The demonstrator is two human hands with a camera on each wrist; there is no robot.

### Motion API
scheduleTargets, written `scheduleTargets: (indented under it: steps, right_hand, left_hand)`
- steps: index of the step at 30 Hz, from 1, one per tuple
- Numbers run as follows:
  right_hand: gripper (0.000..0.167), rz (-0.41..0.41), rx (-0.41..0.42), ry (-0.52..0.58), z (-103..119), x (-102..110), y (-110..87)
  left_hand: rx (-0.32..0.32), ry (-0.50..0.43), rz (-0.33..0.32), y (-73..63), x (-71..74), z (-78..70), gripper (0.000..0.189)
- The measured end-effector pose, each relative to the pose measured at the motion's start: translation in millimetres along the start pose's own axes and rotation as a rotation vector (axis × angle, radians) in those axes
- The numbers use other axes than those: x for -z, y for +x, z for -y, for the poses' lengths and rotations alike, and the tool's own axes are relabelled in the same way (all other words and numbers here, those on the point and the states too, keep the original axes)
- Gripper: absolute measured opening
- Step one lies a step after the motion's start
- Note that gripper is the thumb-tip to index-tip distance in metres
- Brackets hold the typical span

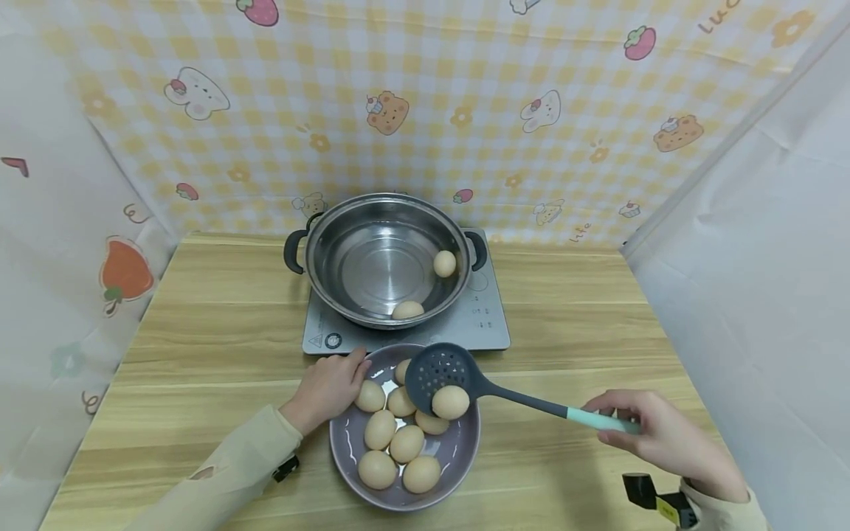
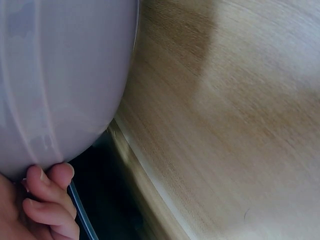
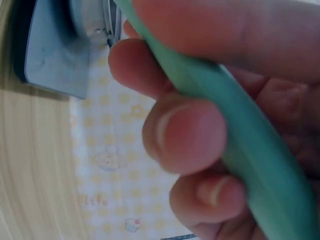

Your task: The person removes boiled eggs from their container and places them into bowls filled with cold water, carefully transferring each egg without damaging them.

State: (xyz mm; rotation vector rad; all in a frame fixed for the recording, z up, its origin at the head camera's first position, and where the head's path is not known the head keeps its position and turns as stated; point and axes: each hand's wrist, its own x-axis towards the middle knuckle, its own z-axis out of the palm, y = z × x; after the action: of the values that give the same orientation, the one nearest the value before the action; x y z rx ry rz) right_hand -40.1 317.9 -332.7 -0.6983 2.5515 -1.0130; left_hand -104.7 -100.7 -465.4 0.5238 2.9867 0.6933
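Note:
My right hand holds a skimmer by its mint-green handle, fingers and thumb curled round it. The skimmer's dark grey perforated head is over the back right of a purple-grey bowl, with one brown egg on its near edge. Several more brown eggs lie in the bowl, some partly covered by the skimmer. With my left hand I grip the bowl's back left rim. The left wrist view shows curled fingers against the bowl's outer wall.
Behind the bowl, a two-handled steel pot stands on a grey induction cooker. Inside the pot are two eggs, one at the right wall and one at the near wall. A patterned cloth hangs behind the wooden table.

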Motion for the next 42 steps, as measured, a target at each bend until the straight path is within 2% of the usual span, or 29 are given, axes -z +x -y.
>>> scheduleTargets:
  steps: [7,13,23,28,32,37,42]
  right_hand:
    - [0.031,-0.01,0.047,0.01,-4,0,0.4]
    - [0.036,-0.039,0.067,-0.042,-2,-1,2.2]
    - [0.05,-0.11,0.207,-0.053,-9,2,2.5]
    - [0.049,-0.144,0.252,-0.068,-9,10,7.0]
    - [0.043,-0.197,0.225,-0.078,-5,16,17.8]
    - [0.034,-0.279,0.167,-0.079,4,16,42.9]
    - [0.03,-0.376,0.11,-0.164,12,12,71.8]
  left_hand:
    - [0.0,0.001,-0.007,-0.4,0.3,0.4,0.019]
    - [0.002,0.004,-0.008,-0.5,0.5,0.9,0.019]
    - [0.013,-0.005,0.02,-0.8,3.1,0.4,0.017]
    - [0.008,-0.003,0.004,-1.5,3.0,1.0,0.017]
    - [0.003,-0.002,-0.004,-1.7,2.8,1.3,0.018]
    - [0.007,-0.004,0.009,-1.3,2.9,0.8,0.019]
    - [0.012,-0.008,0.02,-0.3,1.8,0.1,0.019]
